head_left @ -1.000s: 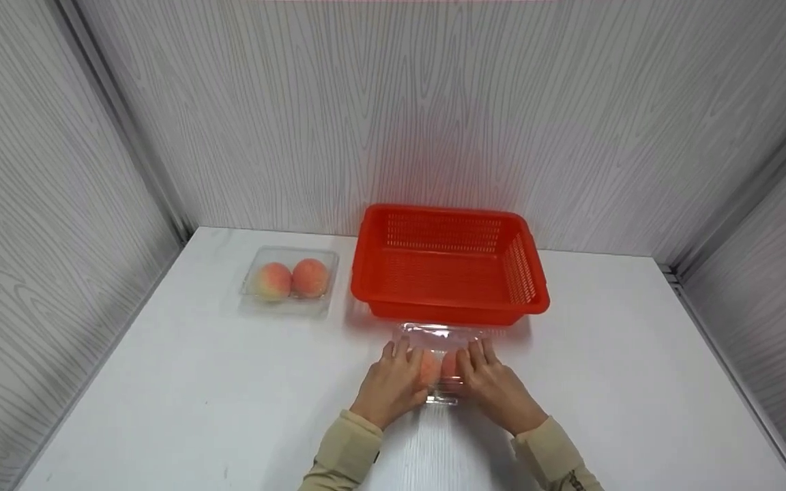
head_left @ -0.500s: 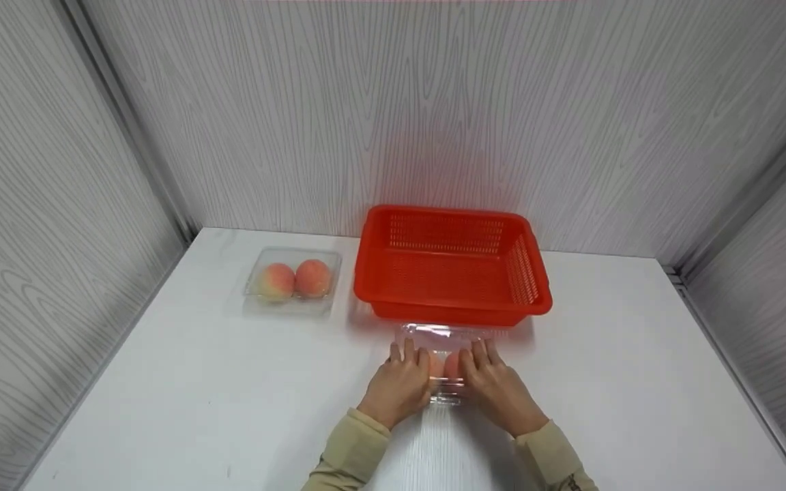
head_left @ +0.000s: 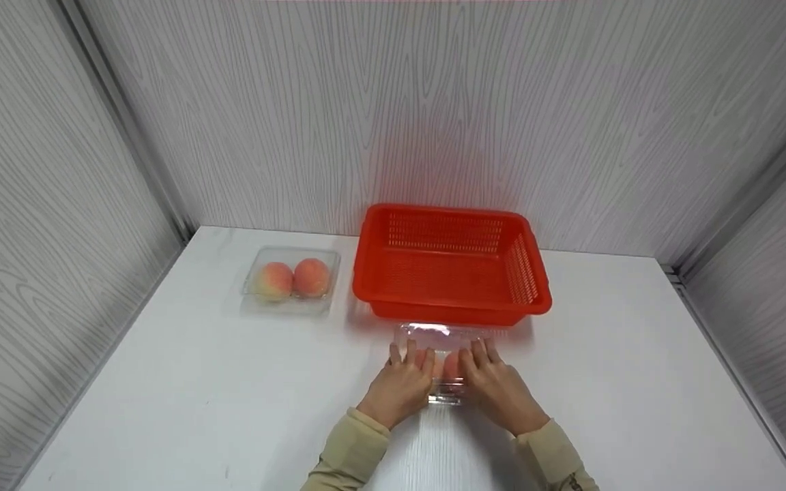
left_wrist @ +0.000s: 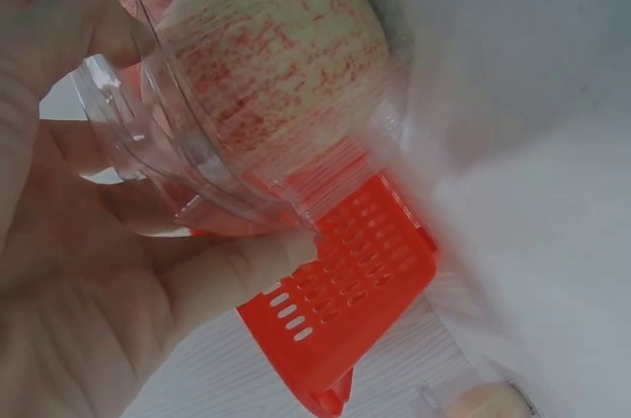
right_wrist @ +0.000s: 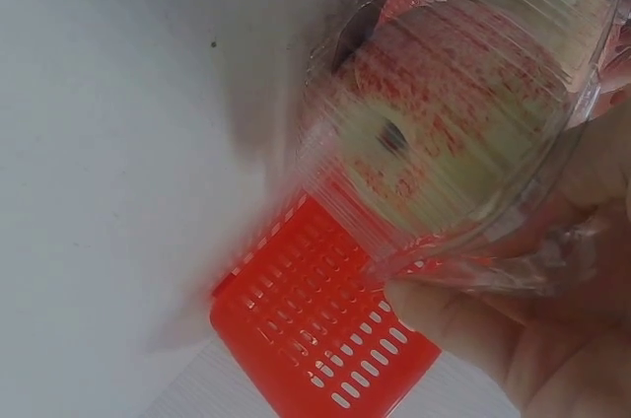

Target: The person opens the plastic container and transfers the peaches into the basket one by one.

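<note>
A clear plastic clamshell box [head_left: 439, 331] with red-and-cream peaches inside lies on the white table, just in front of the red basket. On its left side my left hand [head_left: 398, 390] grips it; in the left wrist view the thumb and fingers close round the box's rim, beside a peach [left_wrist: 276, 63]. My right hand [head_left: 501, 392] holds the opposite side, its fingers spread over the top. The right wrist view shows a peach [right_wrist: 454, 93] behind ribbed plastic, fingers bent about the rim. Parts of the box and fruit are hidden under both hands.
The red perforated basket [head_left: 451, 315] stands at the table's back, near the wall, with nothing visible inside. To its left sits another clear box [head_left: 297, 254] with two peaches [head_left: 311, 276]. Grey wood-grain walls [head_left: 284, 123] close in the back and sides.
My left hand has shifted slightly to the right along the box, its fingers moving over the top. The right hand, box and basket stay about where they were.
</note>
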Tool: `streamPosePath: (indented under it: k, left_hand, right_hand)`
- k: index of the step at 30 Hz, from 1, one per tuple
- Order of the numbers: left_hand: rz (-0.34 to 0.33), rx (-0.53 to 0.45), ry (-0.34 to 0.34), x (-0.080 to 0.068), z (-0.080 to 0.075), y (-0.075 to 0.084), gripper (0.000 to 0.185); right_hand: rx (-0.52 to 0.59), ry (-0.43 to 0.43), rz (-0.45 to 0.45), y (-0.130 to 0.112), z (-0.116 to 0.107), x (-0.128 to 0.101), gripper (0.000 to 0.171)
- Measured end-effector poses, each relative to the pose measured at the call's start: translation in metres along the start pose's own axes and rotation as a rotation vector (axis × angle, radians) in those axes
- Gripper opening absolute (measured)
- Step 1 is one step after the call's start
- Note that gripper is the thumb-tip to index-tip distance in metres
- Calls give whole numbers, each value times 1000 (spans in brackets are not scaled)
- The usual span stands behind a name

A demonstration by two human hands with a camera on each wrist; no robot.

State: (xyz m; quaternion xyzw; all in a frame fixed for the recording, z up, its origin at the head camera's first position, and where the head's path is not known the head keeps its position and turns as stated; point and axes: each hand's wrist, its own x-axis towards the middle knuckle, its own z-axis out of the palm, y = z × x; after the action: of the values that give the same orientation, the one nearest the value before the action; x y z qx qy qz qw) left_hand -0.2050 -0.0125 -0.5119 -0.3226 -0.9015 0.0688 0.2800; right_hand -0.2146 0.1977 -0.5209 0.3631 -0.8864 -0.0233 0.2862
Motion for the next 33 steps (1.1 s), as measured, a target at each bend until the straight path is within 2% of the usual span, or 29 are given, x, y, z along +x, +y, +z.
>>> streamPosePath:
  k: [8, 15, 23, 33]
  left_hand:
    - [84, 31, -22, 0, -3, -3, 27]
    - [18, -46, -21, -3, -1, -3, 37]
    - [-38, 6, 10, -4, -1, 2, 38]
    - [-65, -26, 16, -5, 1, 1, 39]
  right_hand:
    - [-17, 24, -26, 4, 2, -1, 61]
    - [4, 18, 7, 4, 1, -3, 62]
    - [8, -17, 34, 1, 0, -2, 59]
    - [-9, -33, 26, -1, 0, 1, 55]
